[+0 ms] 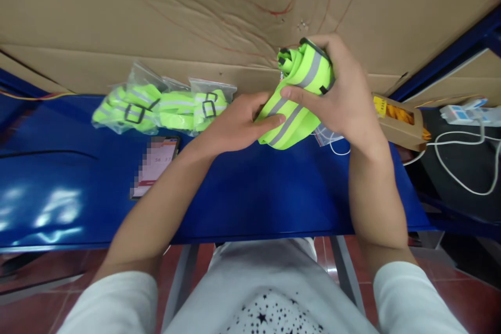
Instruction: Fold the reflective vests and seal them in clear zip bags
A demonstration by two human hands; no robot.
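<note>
A neon-yellow reflective vest (291, 117) with grey stripes and black edging is held above the table, partly rolled up. My left hand (245, 122) pinches its lower left end between thumb and fingers. Around its upper right side wraps my right hand (342, 91), the thumb lying across a grey stripe. The fingers behind the bundle are hidden. To the left of my left hand, several similar neon-yellow bundles with black buckles lie in clear plastic bags (135, 107) against the cardboard.
A phone (154, 167) lies on the blue table (266, 193) beside my left forearm. On the right are a cardboard box (403, 128) with orange contents, a white power strip (465, 115) and loose white cables (450, 175). A cardboard wall (176, 21) with red wires stands behind.
</note>
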